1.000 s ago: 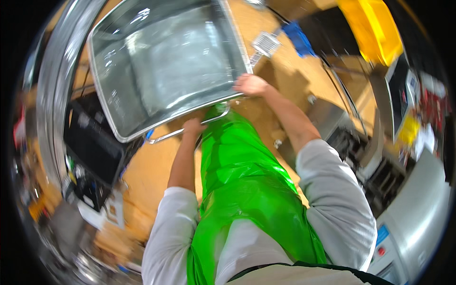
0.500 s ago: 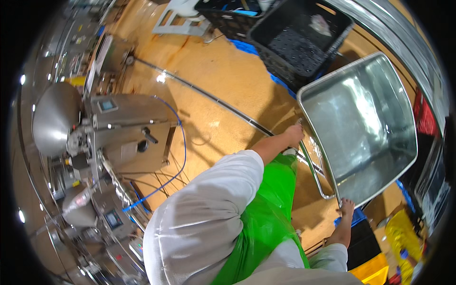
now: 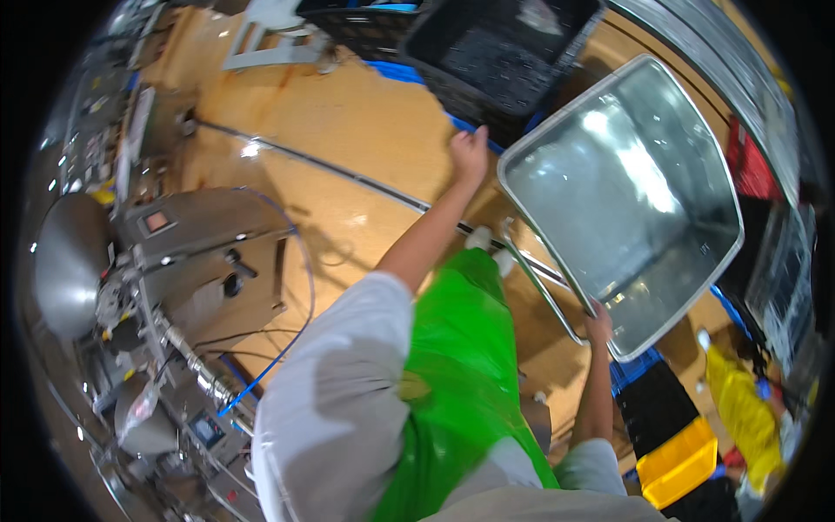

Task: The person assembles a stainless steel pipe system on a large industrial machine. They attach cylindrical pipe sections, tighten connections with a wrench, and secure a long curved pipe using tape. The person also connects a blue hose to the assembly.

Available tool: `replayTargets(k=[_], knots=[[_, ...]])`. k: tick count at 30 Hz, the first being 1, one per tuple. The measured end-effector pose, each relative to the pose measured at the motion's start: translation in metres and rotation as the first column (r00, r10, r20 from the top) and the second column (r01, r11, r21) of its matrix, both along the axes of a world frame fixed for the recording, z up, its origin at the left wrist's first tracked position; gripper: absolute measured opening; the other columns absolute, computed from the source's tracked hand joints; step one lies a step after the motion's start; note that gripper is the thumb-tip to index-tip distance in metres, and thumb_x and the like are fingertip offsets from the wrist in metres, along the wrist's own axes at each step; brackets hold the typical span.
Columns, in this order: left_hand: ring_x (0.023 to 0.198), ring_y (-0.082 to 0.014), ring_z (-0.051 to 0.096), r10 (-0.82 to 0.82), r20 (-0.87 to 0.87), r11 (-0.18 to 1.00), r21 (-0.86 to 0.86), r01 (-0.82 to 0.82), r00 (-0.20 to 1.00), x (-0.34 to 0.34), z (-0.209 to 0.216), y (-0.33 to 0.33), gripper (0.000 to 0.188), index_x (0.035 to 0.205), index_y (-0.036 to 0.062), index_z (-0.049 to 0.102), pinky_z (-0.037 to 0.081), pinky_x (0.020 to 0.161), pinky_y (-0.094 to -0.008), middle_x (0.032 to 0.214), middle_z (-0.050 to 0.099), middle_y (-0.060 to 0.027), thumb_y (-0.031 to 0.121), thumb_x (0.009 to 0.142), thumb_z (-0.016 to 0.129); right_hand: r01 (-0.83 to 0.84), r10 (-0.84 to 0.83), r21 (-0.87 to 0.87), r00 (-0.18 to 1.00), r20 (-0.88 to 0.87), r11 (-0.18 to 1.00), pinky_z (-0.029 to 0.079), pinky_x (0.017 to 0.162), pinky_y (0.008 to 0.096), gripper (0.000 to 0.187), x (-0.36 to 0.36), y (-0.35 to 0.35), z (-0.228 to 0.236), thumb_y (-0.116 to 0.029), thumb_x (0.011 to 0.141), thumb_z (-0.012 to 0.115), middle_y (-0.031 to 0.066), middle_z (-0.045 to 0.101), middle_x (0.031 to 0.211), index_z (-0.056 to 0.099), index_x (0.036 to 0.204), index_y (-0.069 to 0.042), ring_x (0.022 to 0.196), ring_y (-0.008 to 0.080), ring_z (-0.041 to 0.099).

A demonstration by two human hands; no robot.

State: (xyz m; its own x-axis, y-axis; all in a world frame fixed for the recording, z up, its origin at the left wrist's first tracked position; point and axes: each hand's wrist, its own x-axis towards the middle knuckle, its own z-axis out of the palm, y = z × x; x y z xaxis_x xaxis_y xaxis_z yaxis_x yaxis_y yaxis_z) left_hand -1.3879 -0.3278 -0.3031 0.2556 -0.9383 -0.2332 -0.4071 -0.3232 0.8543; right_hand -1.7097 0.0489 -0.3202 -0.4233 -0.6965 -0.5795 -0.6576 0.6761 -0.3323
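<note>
A deep metal tub cart (image 3: 622,196) stands to my right, its inside shiny and bare-walled. Along its near side runs a bent metal push handle (image 3: 544,291). My right hand (image 3: 598,324) is closed around the cart's near rim, close to the lower end of the handle. My left hand (image 3: 470,157) is off the cart, raised to the left of its far corner and near a black crate. Its fingers look curled with nothing in them, though the view is slightly blurred.
Black crates (image 3: 487,65) stand ahead beside the cart, with a light plastic stool (image 3: 271,39) farther left. Steel machinery (image 3: 204,252) with a blue hose (image 3: 300,326) fills the left. A yellow bin (image 3: 678,465) lies at lower right. A floor drain (image 3: 348,174) crosses the tan floor.
My left hand has let go of the handle and moved up and left. My right hand stays on the cart's rim. The whole view has shifted, with the cart appearing farther left.
</note>
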Motion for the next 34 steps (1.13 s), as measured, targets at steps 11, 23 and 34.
replayTargets(k=[11,23,34], knots=[[0.148,-0.0250,0.006,0.301,-0.572,0.935,0.333,-0.119,0.763,-0.065,-0.051,-0.134,0.125,0.147,0.0005,-0.022,0.007,0.119,-0.0379,0.161,-0.004,-0.0164,0.048,0.081,0.072,-0.008,0.016,0.175,0.999,-0.046,0.985,0.047,0.093,0.0416,0.039,0.019,0.025,-0.025,-0.037,0.083,0.065,0.0088,0.068,0.115,0.066,0.122,-0.030,0.110,0.0302,0.062],[0.111,-0.0305,0.058,0.036,-0.298,0.985,-0.149,-0.084,0.954,-0.008,-0.025,0.057,0.059,0.128,-0.0084,0.041,0.047,0.095,-0.0375,0.115,0.057,-0.0230,0.017,0.085,0.072,-0.163,0.108,0.297,0.975,0.192,0.941,0.047,0.096,0.0432,0.076,0.045,0.020,0.008,-0.048,0.081,0.070,0.0192,0.060,0.128,0.038,0.146,-0.023,0.117,0.0387,0.057],[0.133,-0.0445,0.032,-0.012,0.185,0.979,0.201,-0.026,0.983,-0.153,-0.047,0.318,0.098,0.136,-0.0167,0.023,0.029,0.112,-0.0463,0.139,0.033,-0.0343,0.035,0.075,0.080,-0.331,0.301,-0.008,0.849,0.435,0.944,0.047,0.099,0.0422,0.058,-0.118,-0.009,0.041,-0.040,0.090,0.063,0.0191,0.063,0.120,0.049,0.139,-0.014,0.111,0.0306,0.062]])
